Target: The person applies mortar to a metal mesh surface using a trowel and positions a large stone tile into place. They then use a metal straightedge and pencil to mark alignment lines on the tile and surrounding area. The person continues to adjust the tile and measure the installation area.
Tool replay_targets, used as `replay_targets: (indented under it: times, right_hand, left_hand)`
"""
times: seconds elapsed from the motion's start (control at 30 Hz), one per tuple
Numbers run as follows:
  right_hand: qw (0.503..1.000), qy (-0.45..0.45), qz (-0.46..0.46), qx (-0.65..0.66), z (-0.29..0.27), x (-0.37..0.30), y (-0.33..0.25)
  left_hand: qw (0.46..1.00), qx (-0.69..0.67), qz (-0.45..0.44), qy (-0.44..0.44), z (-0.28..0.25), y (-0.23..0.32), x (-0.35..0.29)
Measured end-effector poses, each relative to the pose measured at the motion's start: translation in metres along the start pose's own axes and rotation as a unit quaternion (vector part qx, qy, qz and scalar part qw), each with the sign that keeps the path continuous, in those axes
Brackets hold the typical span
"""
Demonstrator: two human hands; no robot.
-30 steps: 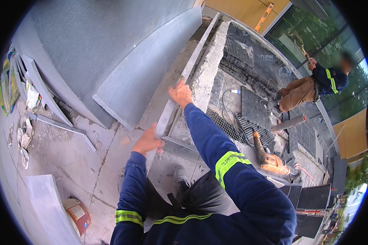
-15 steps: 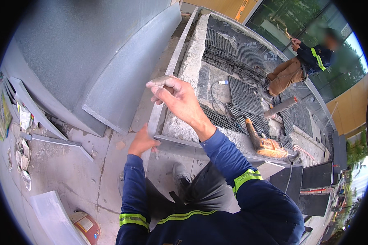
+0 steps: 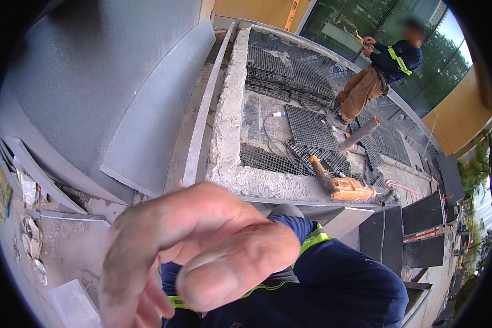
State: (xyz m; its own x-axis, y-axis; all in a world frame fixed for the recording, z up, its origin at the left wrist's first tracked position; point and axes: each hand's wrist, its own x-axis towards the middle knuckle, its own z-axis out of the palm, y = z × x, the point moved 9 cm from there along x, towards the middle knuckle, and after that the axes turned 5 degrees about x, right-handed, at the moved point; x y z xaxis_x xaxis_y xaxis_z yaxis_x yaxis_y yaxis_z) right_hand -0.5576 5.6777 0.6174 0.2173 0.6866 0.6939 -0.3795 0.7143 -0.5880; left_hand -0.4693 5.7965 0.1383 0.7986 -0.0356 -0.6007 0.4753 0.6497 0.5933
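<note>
beside the rough concrete curb: one long, narrow grey strip, its lower end passing from view behind the right hand. right hand, blurred, large in the foreground: released, fingers loosely bent, thumb apart. left hand: hidden behind the right; grasp cannot be told. left of strip: one curved grey panel. on curb: one orange power tool. within curb: black grid mats; one co-worker, brown trousers.

this is a building site: power tool, rough concrete.
</note>
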Motion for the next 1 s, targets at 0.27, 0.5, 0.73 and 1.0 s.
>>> replay_targets:
  times: [0.27, 0.5, 0.73, 1.0]
  right_hand:
    - [0.825, -0.001, -0.425, -0.373, 0.082, -0.049, -0.105]
    - [0.819, -0.188, -0.333, -0.428, 0.095, -0.048, -0.09]
    - [0.818, -0.304, -0.285, -0.395, 0.098, -0.045, -0.091]
    - [0.794, -0.117, -0.336, -0.493, 0.045, -0.076, -0.091]
  left_hand:
    - [0.907, 0.393, 0.149, 0.03, 0.016, 0.022, -0.017]
    - [0.909, 0.379, 0.172, 0.032, 0.007, 0.024, -0.015]
    - [0.903, 0.387, 0.187, 0.023, 0.009, 0.031, -0.023]
    - [0.886, 0.421, 0.189, 0.038, 0.017, 0.03, -0.028]
